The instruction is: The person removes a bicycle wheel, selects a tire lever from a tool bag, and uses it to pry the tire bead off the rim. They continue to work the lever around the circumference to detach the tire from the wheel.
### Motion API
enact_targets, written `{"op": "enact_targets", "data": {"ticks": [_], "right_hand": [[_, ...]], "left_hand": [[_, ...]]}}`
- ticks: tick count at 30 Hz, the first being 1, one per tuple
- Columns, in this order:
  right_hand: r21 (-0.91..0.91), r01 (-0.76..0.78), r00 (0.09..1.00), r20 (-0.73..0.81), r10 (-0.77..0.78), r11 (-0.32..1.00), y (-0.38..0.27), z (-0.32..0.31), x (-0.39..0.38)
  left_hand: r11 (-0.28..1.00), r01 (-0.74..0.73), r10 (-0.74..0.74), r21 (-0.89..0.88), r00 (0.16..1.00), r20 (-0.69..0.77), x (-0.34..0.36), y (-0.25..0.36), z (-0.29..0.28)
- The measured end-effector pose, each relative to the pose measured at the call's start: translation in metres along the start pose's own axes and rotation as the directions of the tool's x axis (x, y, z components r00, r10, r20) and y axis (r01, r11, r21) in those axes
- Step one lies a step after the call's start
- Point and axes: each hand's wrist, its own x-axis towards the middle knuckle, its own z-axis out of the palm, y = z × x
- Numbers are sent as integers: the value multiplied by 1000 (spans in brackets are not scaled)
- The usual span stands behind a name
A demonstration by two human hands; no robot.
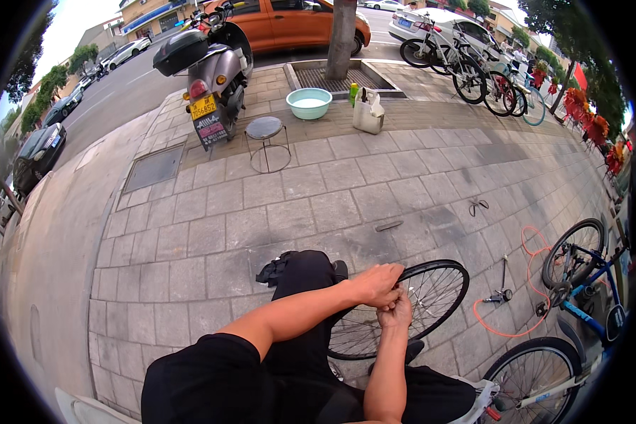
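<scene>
A spoked bicycle wheel with a black tyre [465,293] leans between my legs. My left hand [377,285] is closed at the tyre's far left edge, its fingers curled down over it. Just below, my right hand [396,311] is closed in front of the spokes, with its fingertips up against my left hand. What the right fingers pinch is hidden. The left part of the wheel passes behind my left forearm and knee.
To the right are a blue bicycle [590,297], an orange hose [523,332] and a pump-like tool [502,295]. Ahead lie a flat dark tool [389,226] and scissors [478,207]. Farther off stand a stool [264,128], basin [309,104], bag [368,113] and scooter [215,78].
</scene>
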Motion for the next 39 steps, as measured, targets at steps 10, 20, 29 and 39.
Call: {"op": "enact_targets", "data": {"ticks": [10,20,29,39], "right_hand": [[-99,63,996,-52,-68,993,6,21,-23],[-82,-68,991,109,77,994,-6,-48,29],[-211,254,957,197,-214,944,17,4,-41],[-439,440,894,295,-337,784,1,-14,-12]], "left_hand": [[987,103,-117,125,987,114,14,2,5],[999,-36,37,-24,999,38,11,10,0],[969,246,-245,30,969,-34,11,7,8],[967,224,-229,-119,973,-24,-5,4,14]]}}
